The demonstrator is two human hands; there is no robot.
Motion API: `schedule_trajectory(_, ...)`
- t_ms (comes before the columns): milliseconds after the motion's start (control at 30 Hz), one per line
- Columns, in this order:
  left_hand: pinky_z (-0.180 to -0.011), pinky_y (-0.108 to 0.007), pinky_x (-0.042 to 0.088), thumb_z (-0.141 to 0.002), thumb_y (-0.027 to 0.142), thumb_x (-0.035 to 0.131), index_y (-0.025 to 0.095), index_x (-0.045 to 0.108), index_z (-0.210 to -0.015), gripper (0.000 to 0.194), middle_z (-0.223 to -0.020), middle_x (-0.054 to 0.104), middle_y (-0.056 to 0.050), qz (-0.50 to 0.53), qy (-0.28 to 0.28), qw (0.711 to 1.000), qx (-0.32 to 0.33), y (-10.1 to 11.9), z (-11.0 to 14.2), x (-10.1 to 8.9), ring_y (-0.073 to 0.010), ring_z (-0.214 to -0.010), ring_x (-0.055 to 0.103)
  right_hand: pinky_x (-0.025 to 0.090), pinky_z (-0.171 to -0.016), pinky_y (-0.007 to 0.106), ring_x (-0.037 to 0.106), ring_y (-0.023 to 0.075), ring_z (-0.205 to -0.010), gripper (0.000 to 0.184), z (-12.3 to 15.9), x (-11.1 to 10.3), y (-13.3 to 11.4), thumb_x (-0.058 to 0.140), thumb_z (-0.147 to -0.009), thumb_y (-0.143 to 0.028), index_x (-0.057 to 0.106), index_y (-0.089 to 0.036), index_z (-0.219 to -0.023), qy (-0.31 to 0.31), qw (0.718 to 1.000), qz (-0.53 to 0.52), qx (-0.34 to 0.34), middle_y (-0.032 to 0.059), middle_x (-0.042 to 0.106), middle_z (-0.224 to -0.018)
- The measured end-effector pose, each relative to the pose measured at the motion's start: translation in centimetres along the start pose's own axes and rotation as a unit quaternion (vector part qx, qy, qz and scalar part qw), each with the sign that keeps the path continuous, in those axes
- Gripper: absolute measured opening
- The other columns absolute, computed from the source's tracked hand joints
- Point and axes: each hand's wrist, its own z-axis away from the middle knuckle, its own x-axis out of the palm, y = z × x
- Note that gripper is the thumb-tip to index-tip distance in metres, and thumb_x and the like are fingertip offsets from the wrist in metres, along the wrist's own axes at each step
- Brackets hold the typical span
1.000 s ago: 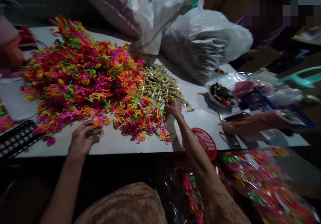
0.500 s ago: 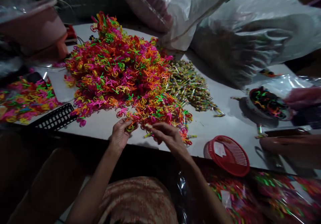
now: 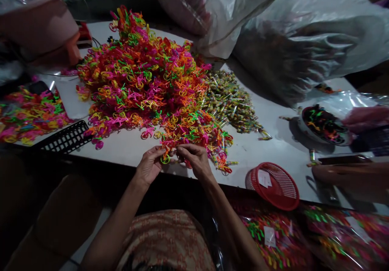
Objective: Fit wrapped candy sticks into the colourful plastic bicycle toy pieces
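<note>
My left hand [image 3: 151, 165] pinches a small orange and yellow-green plastic toy [image 3: 165, 157] with a wheel-like ring hanging below the fingertips. Close beside it, my right hand [image 3: 196, 161] is closed, thumb against fingers, at the toy's right side. Whatever sits in the right fingertips is too small and hidden to name. Just beyond both hands rises a big pile of bright plastic toys [image 3: 146, 76] in pink, orange, yellow and green. Right of that pile lies a heap of thin, patterned, clear-wrapped tubes [image 3: 232, 101].
A red plastic basket [image 3: 273, 186] stands at the table's front edge. A black grid tray [image 3: 65, 137] lies left, a bowl of dark pieces [image 3: 325, 125] right. Large filled plastic bags [image 3: 298, 40] crowd the back; bagged toys [image 3: 273, 238] sit below the edge.
My right hand has moved left, up to my left hand, which has shifted slightly right. The toy's yellow-green ring now shows clearly below the left fingertips.
</note>
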Motion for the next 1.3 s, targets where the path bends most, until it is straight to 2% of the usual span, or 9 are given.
schedule_trajectory(167,-0.060,-0.026,0.055,-0.061,0.011,0.071,0.014,0.058,-0.068,0.015,-0.066,0.068,-0.001,0.011,-0.002,1.000,-0.011,-0.1,-0.1,0.0,-0.0121,-0.057,0.063,0.034,-0.040,0.018,0.053,0.0091,-0.045,0.029,-0.4,-0.6,1.3,0.079,-0.060,-0.038,0.076,-0.017,-0.080,-0.013,0.998,-0.041,0.038,0.0019,0.067,-0.056)
schedule_trajectory(300,-0.060,-0.026,0.054,-0.057,0.015,0.075,0.014,0.058,-0.069,0.021,-0.064,0.068,0.000,-0.014,-0.007,1.000,0.006,-0.3,0.0,-0.1,-0.0119,-0.054,0.063,0.034,-0.040,0.018,0.052,0.0087,-0.043,0.028,-0.4,-0.7,1.0,0.079,-0.061,-0.038,0.076,-0.017,-0.079,-0.031,0.998,-0.027,0.045,0.0014,0.065,-0.053)
schedule_trajectory(400,-0.057,-0.025,0.053,-0.052,0.019,0.080,0.014,0.058,-0.067,0.027,-0.062,0.068,0.000,-0.027,0.015,0.998,0.051,-0.6,0.0,-0.2,-0.0120,-0.053,0.063,0.042,-0.046,0.021,0.056,0.0105,-0.046,0.024,0.2,-0.3,0.5,0.078,-0.064,-0.037,0.076,-0.017,-0.078,-0.029,1.000,0.009,0.007,0.0009,0.065,-0.053)
schedule_trajectory(500,-0.054,-0.024,0.051,-0.048,0.022,0.082,0.013,0.059,-0.065,0.029,-0.059,0.067,0.000,-0.031,0.046,0.994,0.091,-0.9,-0.1,-0.3,-0.0119,-0.050,0.062,0.048,-0.053,0.024,0.060,0.0118,-0.050,0.019,1.1,0.4,0.6,0.077,-0.066,-0.035,0.076,-0.019,-0.075,0.007,0.998,0.042,-0.054,0.0003,0.066,-0.058)
schedule_trajectory(567,-0.053,-0.024,0.050,-0.046,0.021,0.082,0.013,0.060,-0.064,0.029,-0.058,0.067,0.000,-0.023,0.036,0.997,0.071,-1.0,-0.1,-0.5,-0.0119,-0.050,0.061,0.049,-0.054,0.025,0.061,0.0121,-0.051,0.018,1.4,0.6,0.9,0.077,-0.066,-0.035,0.076,-0.020,-0.075,0.015,0.997,0.035,-0.063,0.0001,0.066,-0.060)
schedule_trajectory(700,-0.055,-0.023,0.050,-0.049,0.016,0.079,0.014,0.062,-0.069,0.026,-0.064,0.068,0.000,0.010,-0.016,1.000,0.008,-0.7,0.1,-0.9,-0.0109,-0.053,0.062,0.049,-0.053,0.026,0.060,0.0124,-0.049,0.021,0.8,0.0,1.2,0.077,-0.066,-0.037,0.076,-0.019,-0.077,-0.031,0.999,0.000,-0.021,0.0010,0.066,-0.056)
schedule_trajectory(933,-0.055,-0.022,0.050,-0.050,0.014,0.077,0.014,0.060,-0.066,0.023,-0.062,0.067,0.000,-0.008,-0.017,1.000,-0.024,-0.5,0.4,-0.7,-0.0104,-0.053,0.061,0.047,-0.050,0.023,0.059,0.0101,-0.047,0.018,0.0,-1.0,0.5,0.080,-0.063,-0.033,0.077,-0.020,-0.075,-0.091,0.996,0.016,-0.006,0.0008,0.068,-0.063)
schedule_trajectory(1133,-0.054,-0.025,0.049,-0.048,0.026,0.082,0.015,0.060,-0.063,0.029,-0.057,0.064,0.002,-0.055,0.033,0.992,0.109,-1.0,0.5,-0.5,-0.0110,-0.049,0.059,0.050,-0.054,0.024,0.061,0.0115,-0.051,0.022,1.1,0.1,1.3,0.076,-0.069,-0.041,0.077,-0.021,-0.078,-0.037,0.995,0.063,-0.072,0.0004,0.066,-0.063)
schedule_trajectory(1300,-0.056,-0.022,0.047,-0.048,0.029,0.083,0.014,0.063,-0.063,0.029,-0.059,0.064,0.001,-0.086,0.023,0.990,0.112,-0.5,0.1,0.2,-0.0100,-0.053,0.059,0.050,-0.053,0.025,0.060,0.0123,-0.051,0.024,0.6,0.0,0.0,0.074,-0.070,-0.043,0.076,-0.020,-0.076,-0.033,0.989,0.113,-0.087,0.0002,0.065,-0.059)
